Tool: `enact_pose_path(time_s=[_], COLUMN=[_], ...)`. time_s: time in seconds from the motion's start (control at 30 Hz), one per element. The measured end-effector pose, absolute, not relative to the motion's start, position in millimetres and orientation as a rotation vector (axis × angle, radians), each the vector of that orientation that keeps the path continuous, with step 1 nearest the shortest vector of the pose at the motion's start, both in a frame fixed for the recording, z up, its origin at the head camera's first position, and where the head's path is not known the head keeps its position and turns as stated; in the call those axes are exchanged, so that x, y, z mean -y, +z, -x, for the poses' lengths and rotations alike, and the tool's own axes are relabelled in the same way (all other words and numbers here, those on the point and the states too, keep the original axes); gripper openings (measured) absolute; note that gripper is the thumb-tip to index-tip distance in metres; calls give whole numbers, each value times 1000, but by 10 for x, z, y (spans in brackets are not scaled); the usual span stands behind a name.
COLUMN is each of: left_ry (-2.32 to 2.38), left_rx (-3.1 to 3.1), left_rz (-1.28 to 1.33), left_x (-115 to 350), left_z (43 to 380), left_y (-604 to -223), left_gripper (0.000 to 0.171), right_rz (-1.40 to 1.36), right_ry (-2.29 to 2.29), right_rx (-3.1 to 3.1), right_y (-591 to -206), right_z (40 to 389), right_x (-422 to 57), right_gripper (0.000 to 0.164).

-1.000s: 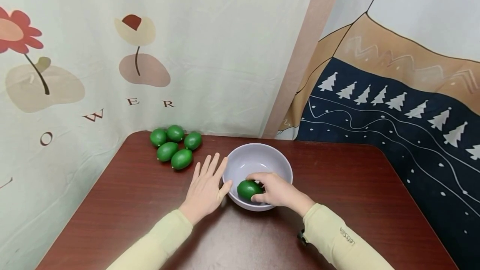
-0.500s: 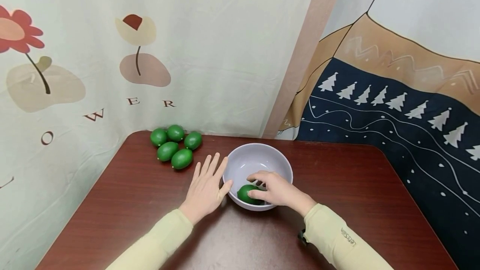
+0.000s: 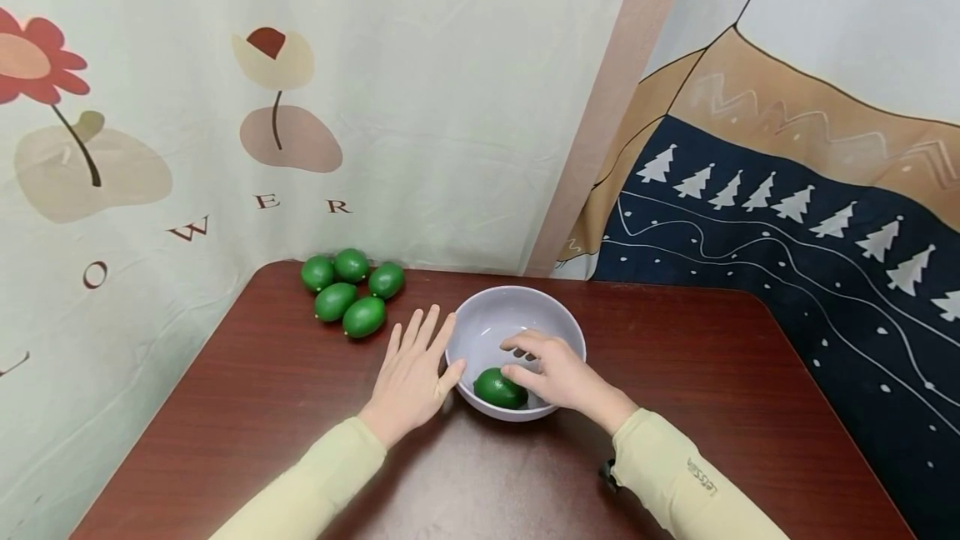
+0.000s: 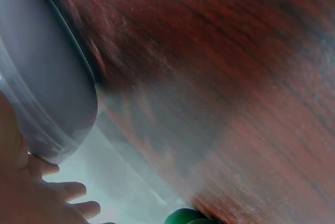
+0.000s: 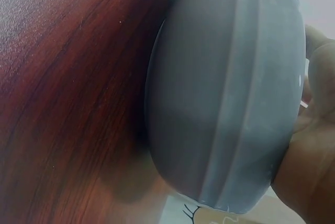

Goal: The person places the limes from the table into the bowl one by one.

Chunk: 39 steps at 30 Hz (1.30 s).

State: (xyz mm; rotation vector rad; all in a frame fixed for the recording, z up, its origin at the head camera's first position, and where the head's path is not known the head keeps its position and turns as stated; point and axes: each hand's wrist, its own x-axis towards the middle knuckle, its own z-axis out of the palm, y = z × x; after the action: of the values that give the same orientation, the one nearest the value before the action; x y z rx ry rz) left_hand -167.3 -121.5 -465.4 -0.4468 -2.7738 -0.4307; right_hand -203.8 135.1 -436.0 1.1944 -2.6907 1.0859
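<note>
A pale lavender bowl [image 3: 517, 307] stands on the table, with one green lime [image 3: 498, 388] lying inside near its front wall. My right hand [image 3: 558, 369] hovers over the bowl's right side, fingers loosely spread, the thumb tip close beside the lime. Whether the thumb still touches it I cannot tell. My left hand [image 3: 408, 386] has its fingers straight and spread at the bowl's left side, the thumb by the rim. In the left wrist view the left hand [image 4: 47, 187] appears next to the outer wall of the bowl [image 4: 47, 72]. The bowl [image 5: 225, 98] hides the right fingertips in the right wrist view.
Several green limes [image 3: 335, 302] lie grouped at the table's back left corner. The dark red wooden table [image 3: 675, 357] has a rounded edge, and printed curtains [image 3: 450, 107] hang right behind it.
The right hand has loosened from the lime and lifted slightly up and to the right. The lime has settled onto the bowl's bottom. My left hand has stayed in place.
</note>
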Motion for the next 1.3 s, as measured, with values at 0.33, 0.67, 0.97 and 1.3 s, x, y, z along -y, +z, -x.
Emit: enact_pose_path(time_s=[0.33, 0.67, 0.97, 1.3], left_ry=[-434, -433, -433, -441], left_rx=[2783, 2783, 2766, 2773], left_rz=[442, 444, 445, 438], left_x=[1203, 1206, 1206, 1205], left_z=[1666, 1667, 1667, 1677], left_y=[-4634, -4636, -4638, -4640], left_gripper=[67, 67, 66, 66], right_rz=[-1039, -921, -834, -791], right_ry=[1037, 993, 934, 889], right_rx=[2598, 2502, 2517, 2543], right_y=[-4363, -4384, -4423, -4475], right_z=[2048, 2082, 2109, 2088], right_x=[-1433, -1549, -1692, -1855], right_gripper=[32, 34, 40, 52])
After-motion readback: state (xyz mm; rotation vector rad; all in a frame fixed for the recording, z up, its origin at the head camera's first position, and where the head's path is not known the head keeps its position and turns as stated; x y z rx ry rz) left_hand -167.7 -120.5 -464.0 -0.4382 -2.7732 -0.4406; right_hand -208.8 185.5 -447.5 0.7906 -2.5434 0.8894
